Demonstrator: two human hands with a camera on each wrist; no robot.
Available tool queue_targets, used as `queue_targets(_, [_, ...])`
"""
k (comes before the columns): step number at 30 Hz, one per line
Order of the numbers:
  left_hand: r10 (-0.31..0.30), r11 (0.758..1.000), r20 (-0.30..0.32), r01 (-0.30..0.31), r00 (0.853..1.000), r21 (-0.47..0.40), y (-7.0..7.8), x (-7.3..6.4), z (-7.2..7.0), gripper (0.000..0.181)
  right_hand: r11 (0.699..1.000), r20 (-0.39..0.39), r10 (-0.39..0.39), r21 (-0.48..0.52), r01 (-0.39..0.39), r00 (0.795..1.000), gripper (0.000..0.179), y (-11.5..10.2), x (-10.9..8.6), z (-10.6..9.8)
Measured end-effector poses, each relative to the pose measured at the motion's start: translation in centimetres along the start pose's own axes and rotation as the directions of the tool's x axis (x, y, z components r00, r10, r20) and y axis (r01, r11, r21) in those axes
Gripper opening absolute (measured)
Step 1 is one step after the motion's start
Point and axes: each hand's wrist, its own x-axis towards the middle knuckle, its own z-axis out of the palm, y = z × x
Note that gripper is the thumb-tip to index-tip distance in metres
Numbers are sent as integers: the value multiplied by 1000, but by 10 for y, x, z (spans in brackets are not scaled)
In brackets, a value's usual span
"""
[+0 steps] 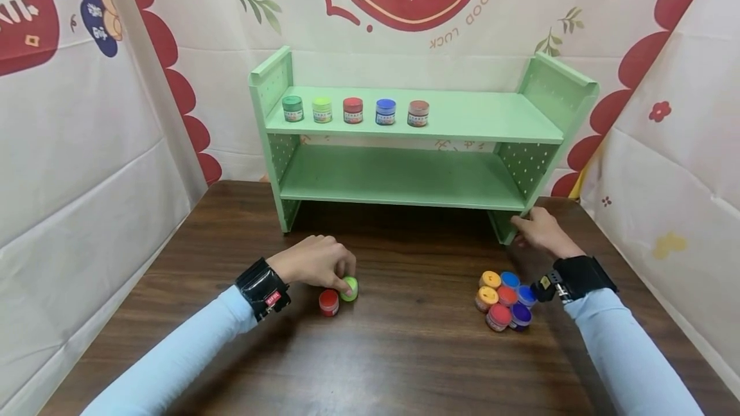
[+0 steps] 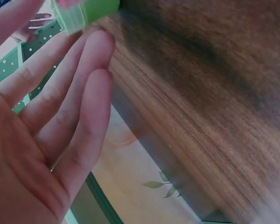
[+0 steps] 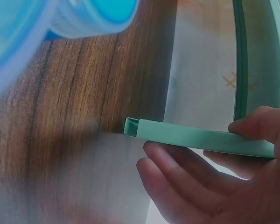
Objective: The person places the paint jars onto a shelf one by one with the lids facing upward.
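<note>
My left hand (image 1: 317, 260) pinches a small light green paint jar (image 1: 350, 291) on the dark wooden table. In the left wrist view, part of that green jar (image 2: 100, 10) shows at the top, beyond the fingers. A red jar (image 1: 329, 303) stands just beside it, under the hand. Over on the right, my right hand (image 1: 543, 234) grips the lower front edge of the green shelf's (image 1: 405, 175) right side panel. Thumb and fingers lie on opposite sides of that edge (image 3: 186, 134) in the right wrist view.
Several jars stand in a row on the upper shelf, among them a blue jar (image 1: 385, 112) and a brown jar (image 1: 418, 114). A tight cluster of jars, including a pink-red jar (image 1: 499, 317), sits near the right wrist. Printed cloth (image 1: 191, 82) hangs around the table.
</note>
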Motion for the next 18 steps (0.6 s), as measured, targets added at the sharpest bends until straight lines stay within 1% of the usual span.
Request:
queue_targets(2, [2,1000,-23,-2,1000,9,-3,3,-1,20,1000,-4,0,-6,0,1000,41,0,1,-1])
queue_targets(4, [-8,1000,-43,8,999,13,-7,6,-2,19,1000,-7,2,-17,-2,1000,41,0,2,-2])
queue_targets(8, [-58,998,-64,58,996,0,-13,10,-1,20,999,-9,6,-31,-6,1000,41,1,2,-2])
queue_targets(11, [-87,996,-82,88,993,4,-16,11,2,27,1000,-2,5,-27,-5,1000,40,3,2,-1])
queue_targets(15, [-97,993,-146,105,984,46,-17,12,6,37,1000,-7,3,-21,-3,1000,40,4,0,-1])
queue_targets(18, [-103,990,-186,118,977,74,-16,13,7,36,1000,-9,5,-23,-5,1000,39,5,0,-1])
